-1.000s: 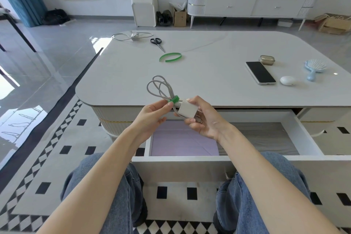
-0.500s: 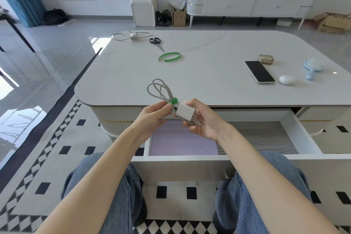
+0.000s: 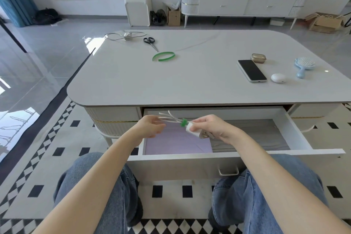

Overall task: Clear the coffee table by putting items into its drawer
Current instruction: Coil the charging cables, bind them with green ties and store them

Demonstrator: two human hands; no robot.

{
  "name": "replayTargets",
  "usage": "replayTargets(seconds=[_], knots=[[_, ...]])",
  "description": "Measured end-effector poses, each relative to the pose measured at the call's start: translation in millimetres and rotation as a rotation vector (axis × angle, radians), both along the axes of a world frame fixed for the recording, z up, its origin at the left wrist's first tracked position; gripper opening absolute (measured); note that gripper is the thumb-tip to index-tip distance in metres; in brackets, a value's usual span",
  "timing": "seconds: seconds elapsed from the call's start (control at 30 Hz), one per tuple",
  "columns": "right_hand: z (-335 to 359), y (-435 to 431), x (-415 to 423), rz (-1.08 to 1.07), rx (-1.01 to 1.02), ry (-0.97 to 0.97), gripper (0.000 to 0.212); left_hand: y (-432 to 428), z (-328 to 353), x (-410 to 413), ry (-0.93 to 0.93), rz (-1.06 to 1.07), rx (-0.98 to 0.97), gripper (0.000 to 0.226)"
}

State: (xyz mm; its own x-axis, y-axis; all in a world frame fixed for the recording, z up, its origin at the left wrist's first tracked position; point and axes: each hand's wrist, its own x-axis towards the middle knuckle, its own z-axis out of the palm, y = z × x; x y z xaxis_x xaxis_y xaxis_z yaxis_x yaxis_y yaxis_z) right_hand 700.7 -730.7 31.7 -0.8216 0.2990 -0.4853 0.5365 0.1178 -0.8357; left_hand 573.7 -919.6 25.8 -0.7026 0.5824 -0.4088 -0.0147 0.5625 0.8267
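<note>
Coffee table point(image 3: 190, 83) fills the centre of the view; clock positions are read from the seated person, with 12 o'clock at the far edge. At 11 o'clock on the top lies a loose grey cable point(image 3: 125, 35) with a small adapter. At its 3 o'clock side lies a pair of black-handled scissors point(image 3: 150, 42), blades pointing toward the person. A green strap point(image 3: 163, 56), curled into an open ring, lies at the 5 o'clock side of the scissors, apart from them. The drawer point(image 3: 247, 153) stands pulled out at the table's 6 o'clock edge. A purple sheet point(image 3: 176, 144) covers the left part of its floor, and grey wood-grain lining point(image 3: 256, 135) shows on the right part. Over the drawer's left part, the left hand point(image 3: 150, 126) is held with fingers loosely curved, fingertips at the loop ends of the charger cable; blur prevents confirmation of a pinch. The charger bundle point(image 3: 180, 120) is in the air above the purple sheet, not on the drawer floor. Its white cable loops point(image 3: 169, 117) point to 10 o'clock, a green tie point(image 3: 183, 122) binds them, and the white plug block point(image 3: 192, 130) forms the 4 o'clock end. The right hand point(image 3: 212, 127) grips the plug block between thumb and curled fingers. At 2 o'clock on the top a black-screened phone point(image 3: 251, 71) lies flat, with a small brown case point(image 3: 258, 58) just beyond its far end. A white oval earbud case point(image 3: 278, 78) lies just beside the phone's near right corner. A light blue hairbrush point(image 3: 303, 66) lies at the phone's 3 o'clock side, handle toward the person.
</note>
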Motion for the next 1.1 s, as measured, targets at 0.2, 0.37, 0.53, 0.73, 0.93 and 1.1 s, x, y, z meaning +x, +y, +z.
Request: replayTargets(seconds=[0.2,0.37,0.53,0.73,0.93,1.1], knots=[[-25.7,18.7,8.4,0.031,0.438,-0.171,0.025,18.5,-17.1,3.2,0.264,-0.189,-0.229,0.05],[-53.1,35.0,4.9,-0.064,0.621,-0.274,0.038,46.5,-27.5,5.1,0.476,-0.329,-0.344,0.05],[-81.4,56.1,3.6,-0.243,0.625,-0.404,0.031,72.5,-35.4,1.7,0.565,-0.383,-0.365,0.049],[-108.5,77.3,-8.2,-0.374,0.573,-0.517,0.045,92.1,-44.6,-4.5,0.596,-0.434,-0.364,0.047],[-129.8,74.5,-21.5,-0.301,0.592,-0.662,0.072,99.7,-49.3,-10.3,0.586,-0.49,-0.364,0.042],[-134.8,73.0,-26.0,-0.182,0.638,-0.716,0.076,103.5,-47.1,-15.4,0.584,-0.484,-0.369,0.041]])
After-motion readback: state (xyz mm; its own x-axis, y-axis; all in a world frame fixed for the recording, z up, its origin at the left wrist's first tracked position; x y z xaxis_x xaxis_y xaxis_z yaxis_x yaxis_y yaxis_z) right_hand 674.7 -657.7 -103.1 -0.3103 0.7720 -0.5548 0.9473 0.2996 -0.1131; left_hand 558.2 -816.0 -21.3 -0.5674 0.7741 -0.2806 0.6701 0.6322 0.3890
